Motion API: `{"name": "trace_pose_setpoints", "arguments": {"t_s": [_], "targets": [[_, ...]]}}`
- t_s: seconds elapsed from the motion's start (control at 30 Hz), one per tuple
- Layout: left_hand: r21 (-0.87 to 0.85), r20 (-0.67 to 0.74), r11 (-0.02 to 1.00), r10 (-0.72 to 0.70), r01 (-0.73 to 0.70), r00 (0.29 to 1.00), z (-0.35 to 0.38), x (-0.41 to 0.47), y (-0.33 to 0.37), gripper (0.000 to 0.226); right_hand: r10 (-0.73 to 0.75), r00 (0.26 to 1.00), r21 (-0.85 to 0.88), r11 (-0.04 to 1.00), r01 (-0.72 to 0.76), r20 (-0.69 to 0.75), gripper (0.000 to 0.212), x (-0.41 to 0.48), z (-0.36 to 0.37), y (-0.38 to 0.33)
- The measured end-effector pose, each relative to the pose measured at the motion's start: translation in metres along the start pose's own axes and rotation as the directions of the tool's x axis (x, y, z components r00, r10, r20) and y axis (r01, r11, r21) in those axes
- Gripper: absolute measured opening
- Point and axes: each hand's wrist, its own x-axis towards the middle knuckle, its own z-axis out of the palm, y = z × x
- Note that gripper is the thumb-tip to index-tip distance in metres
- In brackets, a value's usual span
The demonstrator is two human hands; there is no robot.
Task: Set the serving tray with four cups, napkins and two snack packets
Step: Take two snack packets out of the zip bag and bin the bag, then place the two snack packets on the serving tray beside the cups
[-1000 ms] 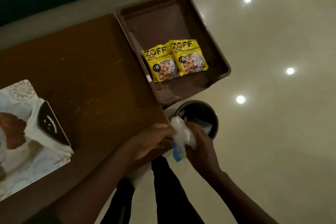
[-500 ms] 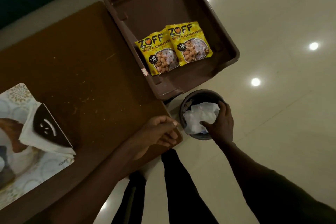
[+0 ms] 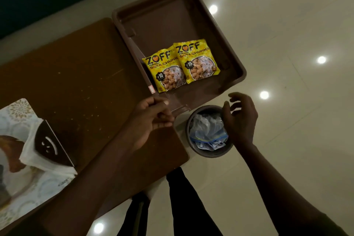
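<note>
A dimly lit view looks down on a brown plastic serving tray (image 3: 193, 15), rectangular with raised walls, sitting at the far right end of a brown wooden worktop (image 3: 80, 74) and overhanging its edge. Inside the tray, toward its near side, two yellow snack packets lie flat side by side, the left packet (image 3: 164, 72) slightly tucked under the right packet (image 3: 197, 61); both read "ZOFF Soya Chunks".

The left hand (image 3: 151, 120) rests at the tray's near corner, fingers curled loosely; whether it grips the rim cannot be told. The right hand (image 3: 241, 119) hovers spread and empty above a small round bin (image 3: 208, 154) standing on the floor just beside the worktop. Crumpled clear plastic with a blue strip (image 3: 207, 130) fills the bin.

At the worktop's left end, a black holder with white napkins (image 3: 47, 149) stands on a patterned placemat (image 3: 17, 109), which the frame cuts off. The glossy pale tiled floor (image 3: 297, 34) reflects ceiling lights. Dark trouser legs (image 3: 182, 207) show below.
</note>
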Motion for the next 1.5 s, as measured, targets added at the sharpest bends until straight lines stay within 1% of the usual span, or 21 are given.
{"name": "trace_pose_setpoints", "arguments": {"t_s": [0.07,0.13,0.2,0.3,0.43,0.53,0.57,0.67,0.7,0.8,0.87,0.93,1.0,1.07,1.13,1.2,1.27,1.37,1.43,1.47,1.5], "targets": [[-0.069,-0.115,0.995,0.057,-0.065,0.992,-0.002,0.008,0.013,0.01,-0.04,0.999,0.08,0.996,0.041,-0.015,0.019,0.02,0.001,-0.027],[-0.119,-0.228,0.986,0.084,-0.114,0.97,-0.002,0.02,0.027,0.009,-0.057,0.998,0.135,0.989,0.055,0.008,0.02,0.041,0.007,-0.05],[-0.149,-0.322,0.977,0.098,-0.153,0.942,0.001,0.034,0.039,0.012,-0.03,0.998,0.18,0.984,0.02,0.051,0.024,0.065,0.017,-0.066],[-0.114,-0.392,0.978,0.116,-0.174,0.913,0.012,0.053,0.05,0.02,0.026,0.993,0.175,0.984,-0.046,0.116,0.031,0.099,0.035,-0.076],[-0.048,-0.455,0.991,0.088,-0.123,0.886,0.036,0.075,0.055,0.044,0.136,0.944,0.06,0.985,-0.161,0.3,0.051,0.135,0.054,-0.066],[0.027,-0.512,0.995,0.098,-0.098,0.853,0.047,0.09,0.048,0.051,0.173,0.892,-0.079,0.985,-0.154,0.417,0.079,0.152,0.065,-0.05],[0.05,-0.531,0.995,0.104,-0.092,0.841,0.05,0.092,0.049,0.054,0.188,0.877,-0.105,0.982,-0.158,0.441,0.085,0.155,0.068,-0.046],[0.091,-0.577,0.994,0.097,-0.054,0.811,0.056,0.104,0.048,0.077,0.234,0.847,-0.15,0.971,-0.184,0.477,0.089,0.156,0.069,-0.052],[0.089,-0.592,0.995,0.082,-0.036,0.802,0.06,0.107,0.049,0.082,0.253,0.838,-0.162,0.967,-0.198,0.483,0.091,0.157,0.071,-0.052],[0.108,-0.656,0.993,0.037,0.046,0.754,0.067,0.12,0.053,0.085,0.307,0.822,-0.224,0.948,-0.224,0.479,0.097,0.156,0.074,-0.054],[0.083,-0.692,0.995,0.013,0.062,0.722,0.07,0.126,0.053,0.09,0.338,0.82,-0.246,0.937,-0.247,0.462,0.099,0.156,0.073,-0.052],[0.081,-0.727,0.996,0.032,0.039,0.686,0.071,0.131,0.053,0.092,0.368,0.813,-0.247,0.927,-0.282,0.451,0.098,0.159,0.072,-0.049],[0.103,-0.744,0.994,0.056,0.031,0.665,0.068,0.133,0.055,0.087,0.416,0.791,-0.227,0.909,-0.349,0.449,0.091,0.162,0.071,-0.048],[0.158,-0.721,0.987,0.107,0.011,0.684,0.066,0.131,0.053,0.072,0.436,0.771,-0.182,0.899,-0.399,0.464,0.075,0.162,0.07,-0.048],[0.233,-0.662,0.972,0.142,0.022,0.736,0.068,0.128,0.044,0.06,0.432,0.758,-0.121,0.894,-0.431,0.489,0.055,0.155,0.065,-0.049],[0.292,-0.618,0.956,0.184,0.005,0.764,0.069,0.121,0.035,0.05,0.4,0.776,-0.047,0.9,-0.434,0.488,0.043,0.15,0.063,-0.046],[0.341,-0.592,0.939,0.254,-0.049,0.765,0.07,0.115,0.032,0.039,0.362,0.795,0.014,0.907,-0.422,0.487,0.039,0.147,0.057,-0.051],[0.371,-0.583,0.917,0.351,-0.144,0.733,0.064,0.106,0.041,0.033,0.302,0.832,0.12,0.91,-0.397,0.465,0.033,0.15,0.047,-0.056],[0.373,-0.601,0.907,0.398,-0.197,0.693,0.051,0.094,0.048,0.04,0.276,0.876,0.185,0.911,-0.37,0.395,0.026,0.146,0.039,-0.066],[0.369,-0.615,0.903,0.414,-0.219,0.671,0.044,0.089,0.05,0.043,0.268,0.896,0.216,0.909,-0.357,0.354,0.027,0.144,0.037,-0.07],[0.358,-0.628,0.901,0.425,-0.244,0.652,0.036,0.08,0.051,0.042,0.277,0.907,0.227,0.906,-0.357,0.318,0.029,0.142,0.038,-0.077]]}}
